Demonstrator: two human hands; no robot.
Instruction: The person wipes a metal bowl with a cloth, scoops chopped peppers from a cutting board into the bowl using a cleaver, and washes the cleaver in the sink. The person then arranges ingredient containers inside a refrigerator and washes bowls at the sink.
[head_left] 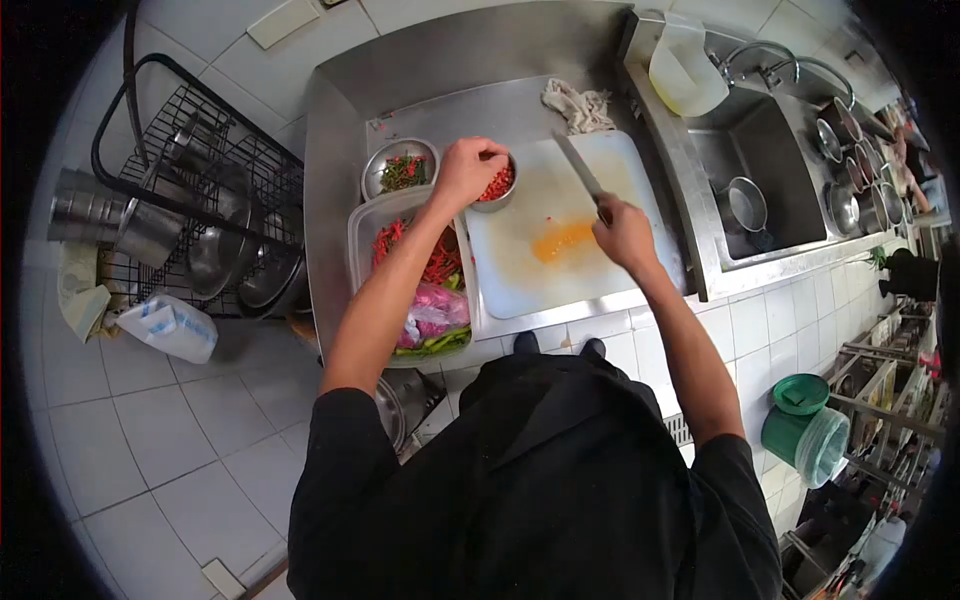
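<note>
My right hand point(625, 235) grips a kitchen knife point(578, 168), its blade slanting up and left above the white cutting board point(630, 170). An orange wet stain with a few small bits marks the board. My left hand point(468, 170), fingers drawn together, is over the rim of a metal container of chopped red chillies point(497, 185); whatever its fingers hold is hidden. Left of it, a steel bowl point(402, 168) holds green chilli stems. Below, a plastic tub point(362, 225) contains whole red chillies point(440, 262), a pink plastic bag point(435, 310) and green chillies point(440, 342).
A crumpled cloth point(578, 105) lies behind the board. To the right is a steel sink point(760, 130) with a strainer point(743, 205) in it and a plastic jug point(690, 70) beside it. A black wire rack point(200, 120) of pots stands left. A green bin point(790, 435) is on the floor.
</note>
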